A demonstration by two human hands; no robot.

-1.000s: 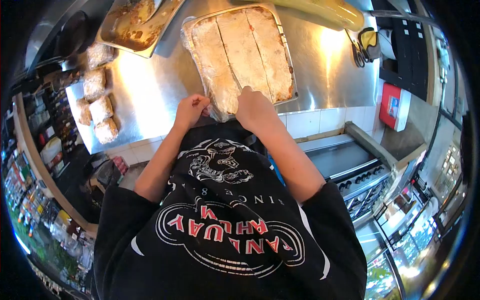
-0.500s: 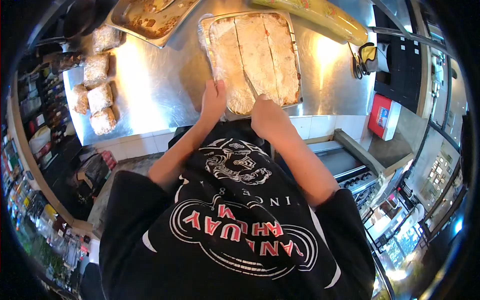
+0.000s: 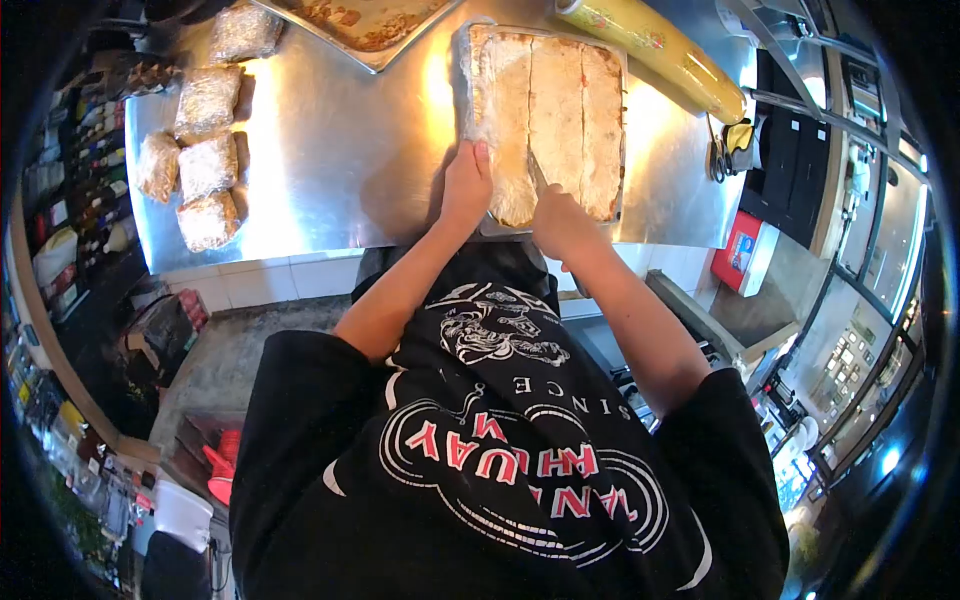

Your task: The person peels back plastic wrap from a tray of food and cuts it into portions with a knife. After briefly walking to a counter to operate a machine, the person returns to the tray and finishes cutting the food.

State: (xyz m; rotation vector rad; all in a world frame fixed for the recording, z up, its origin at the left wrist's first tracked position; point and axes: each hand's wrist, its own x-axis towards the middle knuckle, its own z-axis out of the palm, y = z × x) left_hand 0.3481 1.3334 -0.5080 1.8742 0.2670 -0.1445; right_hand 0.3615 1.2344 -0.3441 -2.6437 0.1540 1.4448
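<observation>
A metal tray [image 3: 620, 215] of pale baked food [image 3: 555, 110], cut into long strips and partly under clear film, stands on the steel counter [image 3: 330, 150]. My left hand [image 3: 466, 186] presses on the tray's near left side, fingers together on the film. My right hand [image 3: 560, 226] is closed on a knife [image 3: 534, 170], whose thin blade lies in the cut between the left and middle strips. My black printed shirt fills the lower part of the view.
Several wrapped parcels [image 3: 207, 160] lie at the counter's left end. A second tray [image 3: 365, 25] with sauce remains stands at the back. A yellow-green roll [image 3: 655, 48], scissors [image 3: 718, 155] and a red box [image 3: 745, 255] are to the right.
My view has shifted, so the tray now sits further right. My left hand has moved up onto the tray's left side. My right hand has stayed at the near edge with the blade in the cut.
</observation>
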